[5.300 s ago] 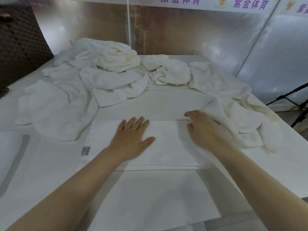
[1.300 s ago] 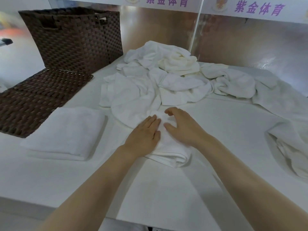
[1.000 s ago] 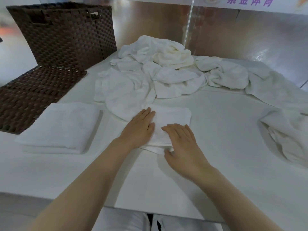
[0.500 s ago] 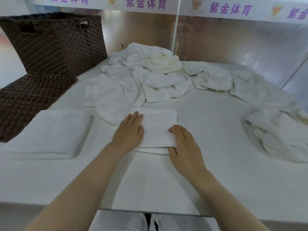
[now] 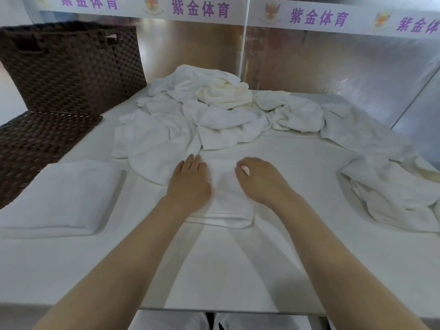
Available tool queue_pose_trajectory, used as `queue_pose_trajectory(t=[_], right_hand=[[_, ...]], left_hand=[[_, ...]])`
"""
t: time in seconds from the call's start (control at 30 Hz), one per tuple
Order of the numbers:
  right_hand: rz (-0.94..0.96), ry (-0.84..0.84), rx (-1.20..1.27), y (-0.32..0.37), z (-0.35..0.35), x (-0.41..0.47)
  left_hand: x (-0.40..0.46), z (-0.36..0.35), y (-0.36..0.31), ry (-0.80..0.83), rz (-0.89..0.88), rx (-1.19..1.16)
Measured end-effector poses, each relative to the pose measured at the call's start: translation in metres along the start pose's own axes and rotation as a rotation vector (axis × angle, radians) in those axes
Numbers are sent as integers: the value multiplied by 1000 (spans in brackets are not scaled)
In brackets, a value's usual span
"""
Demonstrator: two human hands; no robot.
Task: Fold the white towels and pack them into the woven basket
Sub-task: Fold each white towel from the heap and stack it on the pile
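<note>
A small folded white towel point(image 5: 228, 206) lies on the white table in front of me. My left hand point(image 5: 189, 184) rests flat on its left part, fingers together. My right hand point(image 5: 258, 181) lies on its right part with the fingers curled over the far edge. Another folded white towel point(image 5: 64, 194) sits to the left. The dark brown woven basket point(image 5: 71, 65) stands at the far left, its lid point(image 5: 35, 144) flat on the table before it. A heap of unfolded white towels point(image 5: 202, 117) lies behind my hands.
More crumpled white towels point(image 5: 390, 186) spread along the right side of the table point(image 5: 238, 258). A shiny metal wall with a purple-lettered banner stands behind. The table's front edge runs just below my forearms.
Over the last seconds the wide folded towel became a small packet. Since half a second ago my right hand moved from the near right edge up onto the towel, fingers curling.
</note>
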State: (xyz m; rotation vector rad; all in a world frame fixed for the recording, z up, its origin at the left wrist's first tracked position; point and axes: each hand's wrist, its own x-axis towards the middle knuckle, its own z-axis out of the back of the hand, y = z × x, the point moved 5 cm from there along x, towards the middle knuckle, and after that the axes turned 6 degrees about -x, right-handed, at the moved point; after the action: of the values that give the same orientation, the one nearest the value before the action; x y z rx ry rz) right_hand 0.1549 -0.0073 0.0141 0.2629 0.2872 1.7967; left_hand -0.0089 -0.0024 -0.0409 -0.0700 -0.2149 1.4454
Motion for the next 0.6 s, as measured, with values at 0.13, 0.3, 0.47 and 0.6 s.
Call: queue_pose_trajectory(t=[0.13, 0.3, 0.47, 0.6], right_hand=[[131, 16, -156, 10, -52, 29], [-104, 111, -124, -26, -76, 37], [-109, 128, -76, -43, -64, 42], [-60, 195, -52, -45, -44, 51]], left_hand=[[6, -13, -9, 46, -86, -144], [9, -25, 4, 153, -50, -142], [18, -17, 4, 181, -32, -179], [36, 1, 16, 127, -71, -186]])
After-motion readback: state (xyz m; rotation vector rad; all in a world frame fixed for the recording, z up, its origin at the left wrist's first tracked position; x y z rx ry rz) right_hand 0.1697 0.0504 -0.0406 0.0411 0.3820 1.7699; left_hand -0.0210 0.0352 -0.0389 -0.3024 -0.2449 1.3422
